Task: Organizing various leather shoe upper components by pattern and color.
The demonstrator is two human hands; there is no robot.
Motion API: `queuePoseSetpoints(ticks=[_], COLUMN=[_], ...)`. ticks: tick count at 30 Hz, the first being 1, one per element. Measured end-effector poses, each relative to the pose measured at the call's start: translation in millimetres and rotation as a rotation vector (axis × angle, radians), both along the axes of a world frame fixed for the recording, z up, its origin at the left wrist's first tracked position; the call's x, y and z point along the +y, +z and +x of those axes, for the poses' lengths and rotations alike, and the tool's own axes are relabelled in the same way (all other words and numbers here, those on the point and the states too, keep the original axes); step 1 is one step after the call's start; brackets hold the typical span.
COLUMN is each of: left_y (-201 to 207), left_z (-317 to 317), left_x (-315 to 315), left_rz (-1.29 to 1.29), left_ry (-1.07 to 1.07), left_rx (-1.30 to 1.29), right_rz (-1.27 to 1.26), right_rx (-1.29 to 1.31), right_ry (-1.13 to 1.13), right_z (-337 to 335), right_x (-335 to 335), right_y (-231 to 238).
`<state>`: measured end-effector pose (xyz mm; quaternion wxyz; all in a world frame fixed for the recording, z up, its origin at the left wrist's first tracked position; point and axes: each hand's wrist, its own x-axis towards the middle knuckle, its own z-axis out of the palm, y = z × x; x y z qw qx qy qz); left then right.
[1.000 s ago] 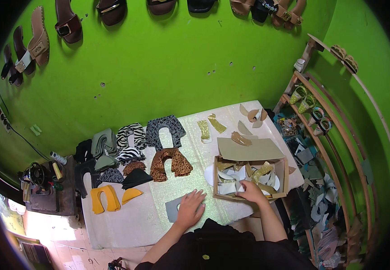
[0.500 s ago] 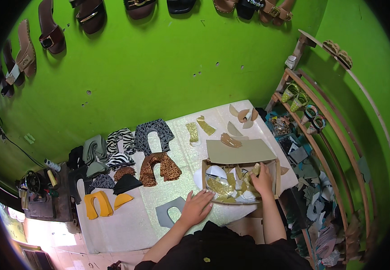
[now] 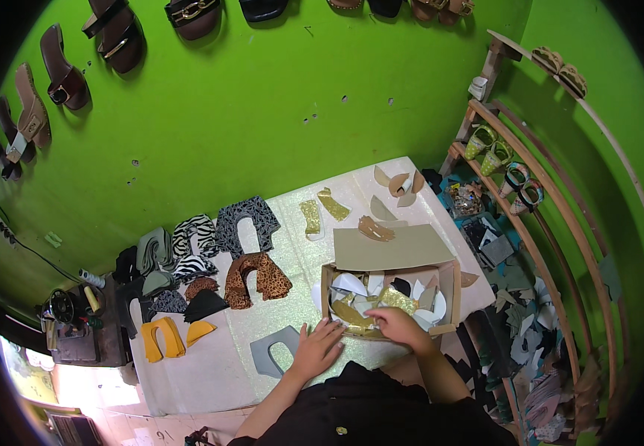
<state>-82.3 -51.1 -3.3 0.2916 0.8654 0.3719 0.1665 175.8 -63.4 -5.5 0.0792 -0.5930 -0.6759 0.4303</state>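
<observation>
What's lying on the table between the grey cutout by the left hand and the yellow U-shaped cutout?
In the head view, only bare glittery white table covering lies between the grey cutout and the yellow U-shaped cutout; the left hand rests beside the grey one.

Surface: a table (image 3: 210, 364) covered with a pale, glittery sheet stood against the green wall.
Left end: yellow cut pieces (image 3: 162, 338) lay by the near corner, with dark and grey pieces (image 3: 151, 271) behind them.
Middle: zebra-striped pieces (image 3: 194, 245), a grey patterned U-shaped piece (image 3: 246, 221) and a leopard-print piece (image 3: 256, 276) lay side by side.
Near edge: a plain grey U-shaped piece (image 3: 273, 351) lay flat.
Far side: two gold strips (image 3: 320, 212) and tan cut-outs (image 3: 397, 184) lay near the wall.
Right end: an open cardboard box (image 3: 452, 286) of scraps sat there, its flap (image 3: 390, 247) folded back.
</observation>
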Motion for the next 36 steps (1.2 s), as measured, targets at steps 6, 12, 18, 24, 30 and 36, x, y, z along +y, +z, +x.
queuePoseSetpoints(ticks=[6, 12, 18, 24, 30, 36], left_y=[-4, -11, -7, 39, 16, 22], left_z=[4, 8, 8, 32, 56, 62], left_x=[-5, -4, -7, 5, 17, 20], left_rz=[-0.009, -0.009, -0.014, 0.009, 0.229, 0.086], left_ry=[0.058, 0.092, 0.143, 0.17, -0.005, -0.119], left_rx=[-0.023, -0.072, -0.057, -0.079, 0.029, 0.459], right_rz=[0.522, 0.137, 0.294, 0.102, -0.169, -0.015], right_rx=[-0.631, 0.097, 0.277, 0.28, 0.217, 0.177], right_ry=[-0.487, -0.634, -0.538, -0.19, 0.265, -0.308], right_z=[40, 99, 64, -6, -11, 72], right_x=[-13, 1, 21, 13, 15, 19], right_y=[9, -39, 25, 32, 16, -12])
